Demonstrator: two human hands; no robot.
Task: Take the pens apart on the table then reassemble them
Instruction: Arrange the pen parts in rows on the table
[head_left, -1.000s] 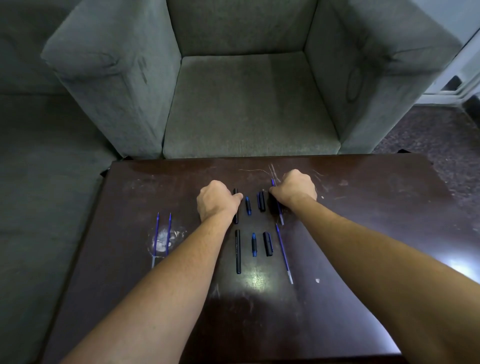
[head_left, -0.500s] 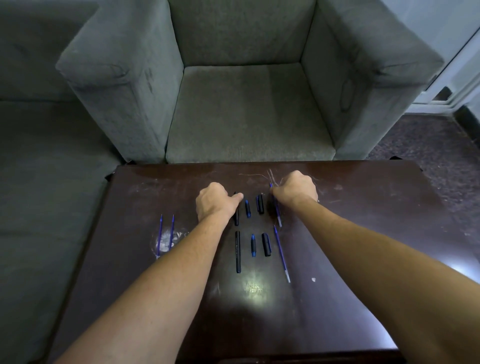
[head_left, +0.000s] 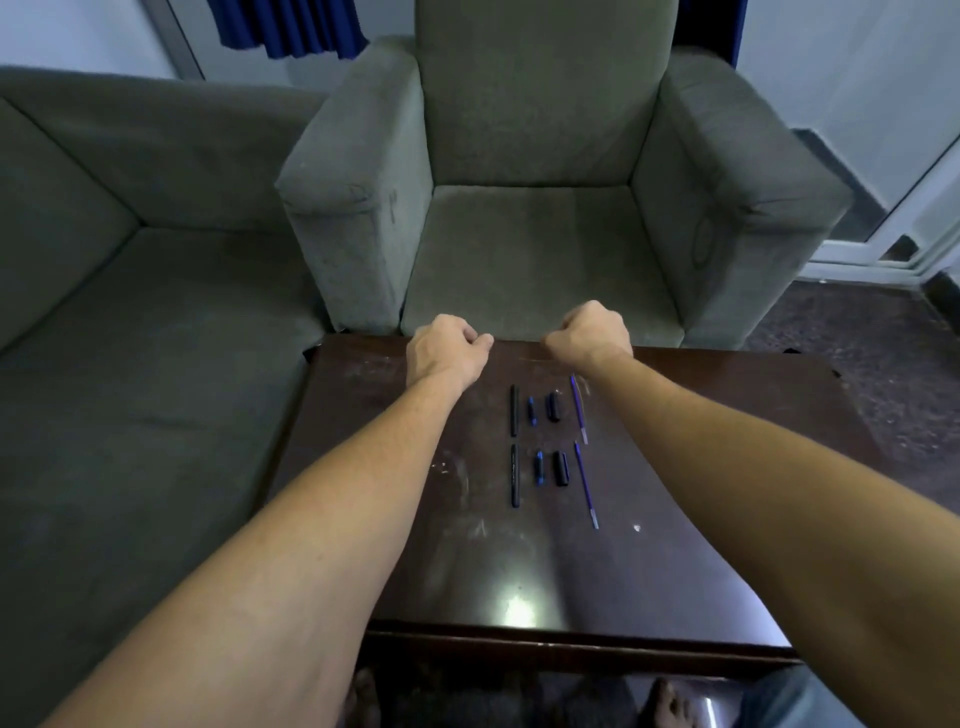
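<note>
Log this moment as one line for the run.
left hand: curled, off parts | right hand: curled, off parts | pen parts: two rows on table, disassembled

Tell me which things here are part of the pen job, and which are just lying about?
Part of the job:
- two black barrels
- two blue grip pieces
- two black caps
- two blue refills
- dark table

Just there:
- grey armchair
- grey sofa
- blue curtain

Pen parts (head_left: 550, 447) lie in two rows at the table's (head_left: 675, 571) centre; an armchair (head_left: 535, 249) stands above, a sofa (head_left: 130, 312) left.
</note>
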